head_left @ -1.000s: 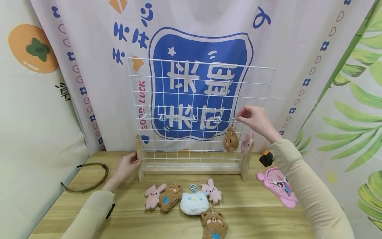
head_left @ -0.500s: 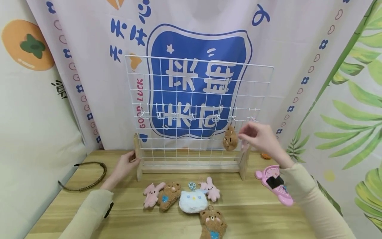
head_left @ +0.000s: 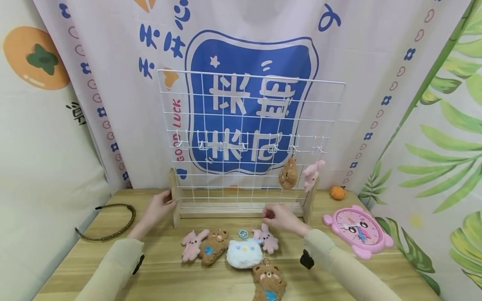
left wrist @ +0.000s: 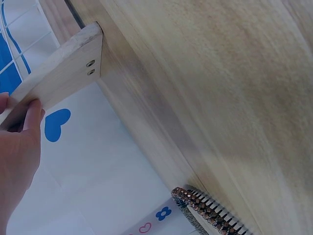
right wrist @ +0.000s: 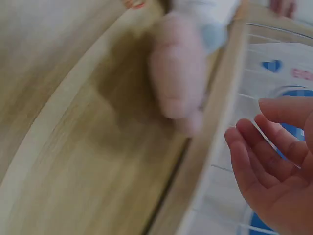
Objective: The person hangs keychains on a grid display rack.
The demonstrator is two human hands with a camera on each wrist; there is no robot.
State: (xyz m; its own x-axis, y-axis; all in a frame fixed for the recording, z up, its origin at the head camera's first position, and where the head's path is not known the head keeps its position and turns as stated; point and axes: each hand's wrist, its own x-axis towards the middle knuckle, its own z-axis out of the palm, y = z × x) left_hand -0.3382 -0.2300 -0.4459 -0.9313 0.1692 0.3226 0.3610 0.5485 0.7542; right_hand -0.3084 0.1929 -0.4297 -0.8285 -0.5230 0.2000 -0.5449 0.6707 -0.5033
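Note:
My left hand (head_left: 161, 205) grips the wooden side post (left wrist: 63, 68) of a white wire grid rack (head_left: 241, 175), thumb and fingers on either side of it. Holding nothing, my right hand (head_left: 280, 217) has its fingers loosely bent just above a pink bunny plush keychain (head_left: 268, 240), which looks blurred in the right wrist view. Left of that bunny lies a white plush keychain (head_left: 244, 254) with a blue ring. A brown bear plush (head_left: 269, 280) lies nearest, with another brown bear (head_left: 214, 246) and a pink bunny (head_left: 193, 246) further left.
On the rack's hooks (head_left: 273, 148), at the right end, hang a brown plush (head_left: 288, 174) and a pink plush (head_left: 311, 175). A pink clock (head_left: 359, 229) and an orange item (head_left: 338, 192) sit at right. A braided headband (head_left: 113, 234) lies at left.
My right hand has let go of the pink plush, now hanging at the rack's right end, and moved down and left to the table bunny. The left hand stays on the post.

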